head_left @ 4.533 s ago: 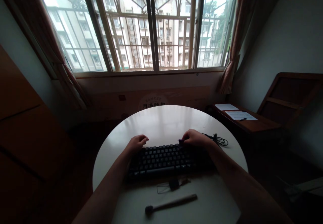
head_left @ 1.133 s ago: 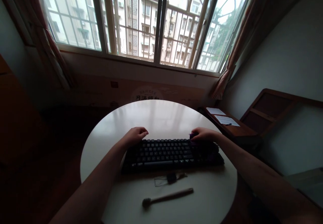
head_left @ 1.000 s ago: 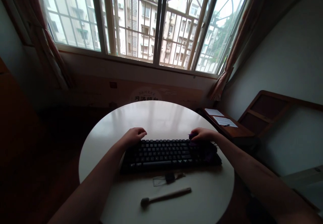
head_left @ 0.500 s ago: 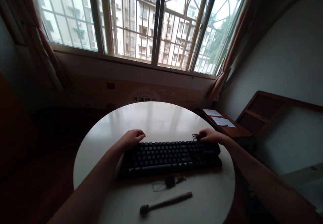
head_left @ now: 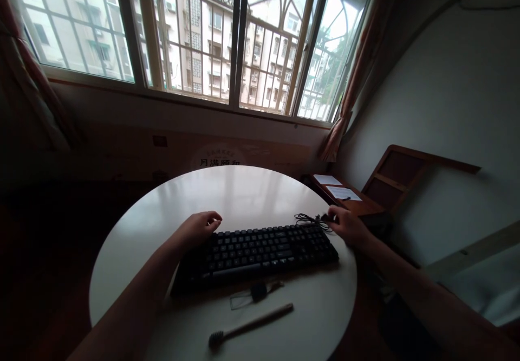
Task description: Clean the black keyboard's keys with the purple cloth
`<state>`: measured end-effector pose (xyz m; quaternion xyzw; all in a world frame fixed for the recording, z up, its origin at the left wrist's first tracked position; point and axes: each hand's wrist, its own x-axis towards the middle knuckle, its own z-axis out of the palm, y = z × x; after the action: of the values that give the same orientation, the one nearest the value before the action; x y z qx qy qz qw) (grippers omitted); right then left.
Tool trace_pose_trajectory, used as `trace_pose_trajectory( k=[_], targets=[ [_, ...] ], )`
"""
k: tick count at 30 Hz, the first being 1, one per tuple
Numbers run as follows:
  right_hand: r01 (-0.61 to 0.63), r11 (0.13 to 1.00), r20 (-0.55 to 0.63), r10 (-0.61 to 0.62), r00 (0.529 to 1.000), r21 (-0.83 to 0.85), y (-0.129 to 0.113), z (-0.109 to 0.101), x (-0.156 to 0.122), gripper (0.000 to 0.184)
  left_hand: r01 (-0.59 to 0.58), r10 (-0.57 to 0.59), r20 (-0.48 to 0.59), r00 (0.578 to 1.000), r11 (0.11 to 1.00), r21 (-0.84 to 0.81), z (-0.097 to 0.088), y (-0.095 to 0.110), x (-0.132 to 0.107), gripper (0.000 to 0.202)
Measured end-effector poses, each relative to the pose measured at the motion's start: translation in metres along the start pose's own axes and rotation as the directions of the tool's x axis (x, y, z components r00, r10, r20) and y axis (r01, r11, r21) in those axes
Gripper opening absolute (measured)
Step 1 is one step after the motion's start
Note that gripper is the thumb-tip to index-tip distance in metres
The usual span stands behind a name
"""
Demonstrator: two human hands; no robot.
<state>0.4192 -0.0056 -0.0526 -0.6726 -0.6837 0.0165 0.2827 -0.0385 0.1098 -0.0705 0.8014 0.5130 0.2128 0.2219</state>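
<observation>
A black keyboard (head_left: 260,252) lies across the middle of a round white table (head_left: 244,193). My left hand (head_left: 197,229) rests at the keyboard's far left corner with its fingers curled loosely; whether it grips the edge I cannot see. My right hand (head_left: 345,225) is past the keyboard's right end, at the table's rim, with its fingers closed on a bundled black cable (head_left: 311,220) that lies just behind the keyboard's far right corner.
In front of the keyboard lie a small dark keycap puller with a wire loop (head_left: 254,294) and a wooden-handled brush (head_left: 249,327). A low wooden side table with papers (head_left: 339,193) stands to the right. A barred window fills the far wall.
My right hand has moved from the keyboard's top edge out to the right with the cable, which now shows behind the corner. The view has swung to the right. My left hand has stayed put.
</observation>
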Motion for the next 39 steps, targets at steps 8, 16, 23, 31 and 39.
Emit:
trace_pose_trajectory(
  k=[8, 16, 23, 31, 39],
  targets=[
    [0.036, 0.995, 0.075, -0.043, 0.996, 0.095, 0.0, 0.027, -0.024, 0.019, -0.156, 0.155, 0.016, 0.988, 0.981, 0.114, 0.015, 0.027, -0.009, 0.045],
    [0.094, 0.995, -0.013, -0.093, 0.996, 0.028, -0.008, 0.037, -0.004, 0.014, -0.279, 0.27, 0.073, 0.96, 0.938, 0.203, 0.018, 0.051, -0.022, 0.048],
    [0.196, 0.98, 0.166, -0.192, 0.967, -0.013, -0.015, 0.048, -0.014, 0.019, -0.376, 0.351, 0.142, 0.926, 0.895, 0.241, 0.039, 0.057, -0.026, 0.056],
    [0.236, 0.966, 0.223, -0.208, 0.952, -0.107, -0.023, 0.04, -0.027, 0.026, -0.427, 0.365, 0.285, 0.886, 0.882, 0.2, 0.054, 0.052, -0.02, 0.075],
    [0.188, 0.954, 0.283, -0.119, 0.952, -0.231, -0.035, 0.038, -0.026, 0.03, -0.371, 0.287, 0.336, 0.897, 0.902, 0.222, 0.054, 0.058, -0.018, 0.077]
  ],
)
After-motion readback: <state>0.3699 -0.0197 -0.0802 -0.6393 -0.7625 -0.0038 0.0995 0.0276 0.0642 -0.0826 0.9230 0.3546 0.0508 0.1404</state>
